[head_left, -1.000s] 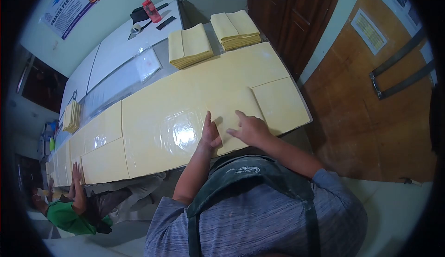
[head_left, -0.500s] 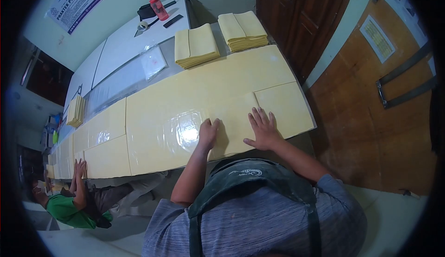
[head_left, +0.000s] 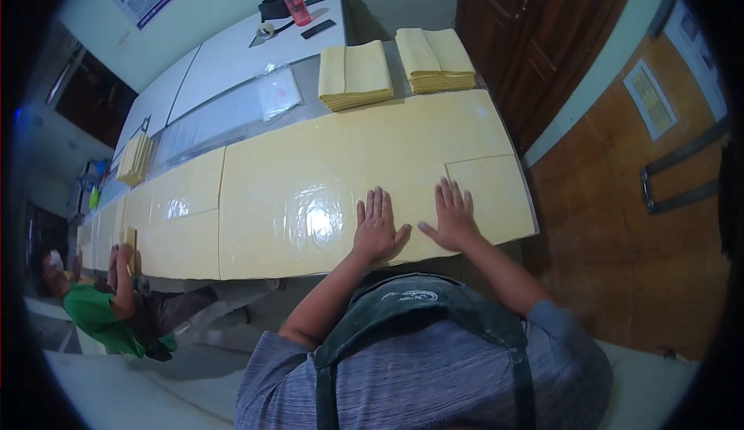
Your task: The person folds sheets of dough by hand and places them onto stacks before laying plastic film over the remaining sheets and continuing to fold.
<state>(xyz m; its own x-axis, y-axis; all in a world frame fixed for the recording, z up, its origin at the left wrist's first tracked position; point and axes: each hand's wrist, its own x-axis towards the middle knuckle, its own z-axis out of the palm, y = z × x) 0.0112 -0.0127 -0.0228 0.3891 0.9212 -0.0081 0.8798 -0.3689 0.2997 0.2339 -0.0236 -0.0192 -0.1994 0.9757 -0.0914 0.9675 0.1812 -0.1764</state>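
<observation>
Both hands rest palm down on a long yellow sheet (head_left: 387, 143) that covers the near part of the table. My left hand (head_left: 380, 226) lies near the front edge with its fingers stretched forward. To its right, my right hand (head_left: 451, 214) is spread flat, its fingertips by the corner of a folded section (head_left: 488, 189). The two thumbs point towards each other with a small gap between them. Neither hand holds anything.
Two folded yellow stacks (head_left: 355, 73) (head_left: 435, 58) stand behind the sheet, another stack (head_left: 136, 158) at the left. A red bottle (head_left: 296, 5), tape roll (head_left: 266, 30) and phone (head_left: 318, 29) lie further back. A co-worker in green (head_left: 97, 314) handles yellow material at far left.
My left hand has gone from curled to flat and moved right. My right hand stays flat, and the folded section's raised edge now lies flatter. The view has shifted slightly.
</observation>
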